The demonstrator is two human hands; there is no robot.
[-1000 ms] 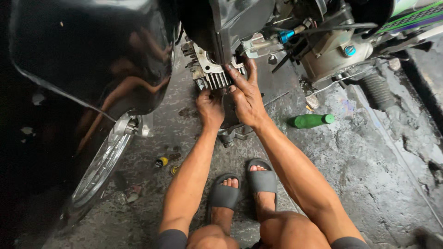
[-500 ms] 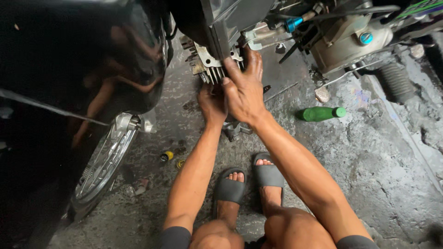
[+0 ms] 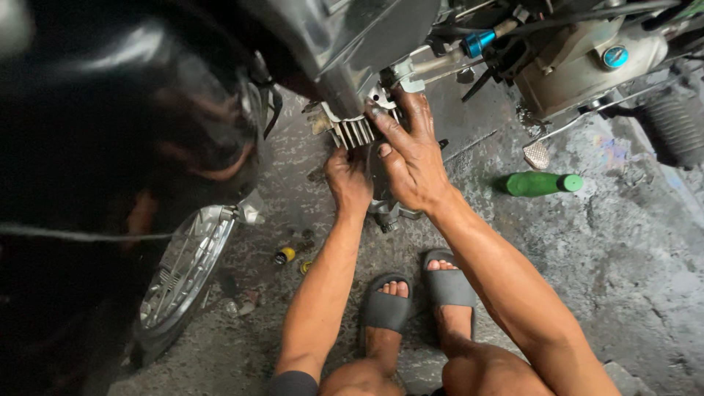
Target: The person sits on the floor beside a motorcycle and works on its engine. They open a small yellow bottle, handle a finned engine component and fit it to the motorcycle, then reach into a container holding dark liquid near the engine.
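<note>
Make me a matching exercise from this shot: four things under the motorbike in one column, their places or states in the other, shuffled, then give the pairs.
Things:
1. finned engine cylinder
2. green bottle
3. spoked wheel
4. grey slide sandals

Places or states:
A. lying on its side on the concrete to the right of the arms
B. on the person's feet, lower middle of the view
C. touched by both hands, the left hand below it and the right hand beside it
D. at lower left, beneath the glossy black bodywork

Pairs: 1-C, 2-A, 3-D, 4-B
</note>
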